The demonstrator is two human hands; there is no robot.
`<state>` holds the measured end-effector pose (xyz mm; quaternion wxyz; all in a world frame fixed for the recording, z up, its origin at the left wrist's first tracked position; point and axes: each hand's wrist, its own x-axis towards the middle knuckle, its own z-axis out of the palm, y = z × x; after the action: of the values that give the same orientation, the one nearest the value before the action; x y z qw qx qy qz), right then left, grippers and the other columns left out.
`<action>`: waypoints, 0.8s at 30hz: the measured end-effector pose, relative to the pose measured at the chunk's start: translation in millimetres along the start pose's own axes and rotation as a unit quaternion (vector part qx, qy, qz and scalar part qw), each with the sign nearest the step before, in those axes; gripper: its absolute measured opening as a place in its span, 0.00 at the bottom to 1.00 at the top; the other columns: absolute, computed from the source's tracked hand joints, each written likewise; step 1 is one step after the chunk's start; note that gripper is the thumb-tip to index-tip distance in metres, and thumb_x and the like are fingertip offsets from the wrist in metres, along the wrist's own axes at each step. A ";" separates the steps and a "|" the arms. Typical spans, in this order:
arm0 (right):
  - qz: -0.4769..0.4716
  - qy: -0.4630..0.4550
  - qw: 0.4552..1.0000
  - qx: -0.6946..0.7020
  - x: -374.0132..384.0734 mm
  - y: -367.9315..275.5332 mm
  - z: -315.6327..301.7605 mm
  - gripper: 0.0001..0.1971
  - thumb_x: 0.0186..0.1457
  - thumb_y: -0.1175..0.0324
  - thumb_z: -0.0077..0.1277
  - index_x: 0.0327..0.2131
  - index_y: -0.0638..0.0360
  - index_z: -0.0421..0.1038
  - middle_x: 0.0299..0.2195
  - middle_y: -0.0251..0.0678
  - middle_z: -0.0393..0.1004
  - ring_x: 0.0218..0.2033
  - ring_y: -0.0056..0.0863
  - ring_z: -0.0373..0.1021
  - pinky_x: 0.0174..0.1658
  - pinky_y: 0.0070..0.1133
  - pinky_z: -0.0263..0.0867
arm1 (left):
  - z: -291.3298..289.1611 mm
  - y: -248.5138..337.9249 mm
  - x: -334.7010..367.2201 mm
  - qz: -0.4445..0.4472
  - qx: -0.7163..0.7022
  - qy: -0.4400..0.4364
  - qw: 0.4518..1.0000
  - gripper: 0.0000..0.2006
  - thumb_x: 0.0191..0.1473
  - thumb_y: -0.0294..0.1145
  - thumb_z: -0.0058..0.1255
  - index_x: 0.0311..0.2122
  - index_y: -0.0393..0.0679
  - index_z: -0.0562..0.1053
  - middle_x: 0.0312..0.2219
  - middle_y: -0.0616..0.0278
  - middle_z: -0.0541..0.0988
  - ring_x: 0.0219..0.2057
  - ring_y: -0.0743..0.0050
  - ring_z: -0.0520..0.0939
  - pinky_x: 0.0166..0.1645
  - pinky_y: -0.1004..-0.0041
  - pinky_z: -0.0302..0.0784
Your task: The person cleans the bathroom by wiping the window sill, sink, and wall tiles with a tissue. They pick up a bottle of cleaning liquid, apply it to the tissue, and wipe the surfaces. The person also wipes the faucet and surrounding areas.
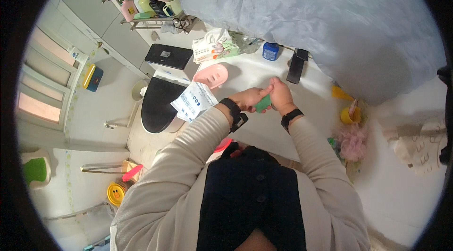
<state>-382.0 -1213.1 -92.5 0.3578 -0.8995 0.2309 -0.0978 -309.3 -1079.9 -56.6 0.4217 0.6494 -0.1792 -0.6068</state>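
Over the white surface (306,109), between its near and far edges, my left hand (252,99) is gripping a green object (263,104), seemingly mid-handling; whether my right hand (281,95) is gripping too I cannot tell, the next move likely requiring steady fingers.

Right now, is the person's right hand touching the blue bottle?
Apart. The head view shows it: a strip of bare white surface lies plainly between the right hand and the blue bottle.
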 end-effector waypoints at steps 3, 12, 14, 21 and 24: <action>-0.025 0.068 0.997 0.010 0.5 20.8 11.1 0.18 0.59 0.58 0.40 0.28 0.65 0.68 0.26 0.53 0.72 0.32 0.53 0.69 0.35 0.40 0.64 | -20.5 8.1 -17.9 0.028 0.093 0.029 0.995 0.22 0.57 0.52 0.45 0.42 0.42 0.70 0.26 0.61 0.79 0.20 0.78 0.78 0.15 0.80 0.59; 0.235 -0.011 0.928 0.290 -4.2 72.7 20.2 0.12 0.50 0.62 0.53 0.25 0.62 0.68 0.17 0.29 0.65 0.16 0.24 0.63 0.21 0.23 0.61 | -124.9 4.8 -49.1 0.091 0.150 0.234 0.956 0.20 0.46 0.39 0.59 0.41 0.35 0.74 0.29 0.57 0.80 0.28 0.73 0.80 0.36 0.72 0.75; 0.309 -0.051 0.843 0.438 -6.3 76.3 16.0 0.08 0.49 0.66 0.52 0.27 0.60 0.68 0.18 0.30 0.65 0.21 0.25 0.68 0.25 0.25 0.63 | -154.7 -6.0 -45.3 0.064 0.250 0.277 0.926 0.20 0.44 0.39 0.60 0.39 0.35 0.75 0.30 0.55 0.80 0.30 0.71 0.81 0.38 0.71 0.75; 0.221 -0.004 0.761 0.609 3.4 102.2 37.0 0.05 0.52 0.71 0.50 0.33 0.60 0.67 0.27 0.33 0.69 0.20 0.24 0.66 0.22 0.21 0.62 | -201.0 -39.0 -33.9 0.011 0.418 0.378 0.826 0.23 0.34 0.42 0.65 0.35 0.35 0.76 0.32 0.48 0.79 0.34 0.54 0.80 0.41 0.66 0.75; 0.239 0.033 0.761 0.603 9.1 109.1 39.0 0.05 0.53 0.71 0.50 0.33 0.59 0.68 0.27 0.33 0.70 0.19 0.22 0.64 0.20 0.19 0.60 | -199.5 -44.4 -33.8 -0.003 0.410 0.410 0.815 0.23 0.34 0.40 0.65 0.39 0.41 0.76 0.36 0.50 0.79 0.39 0.56 0.79 0.44 0.65 0.74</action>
<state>-398.5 -1263.7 -195.9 0.8300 -0.4101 0.3433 -0.1583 -141.0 -963.1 -87.4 0.1492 0.9513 -0.2196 -0.1564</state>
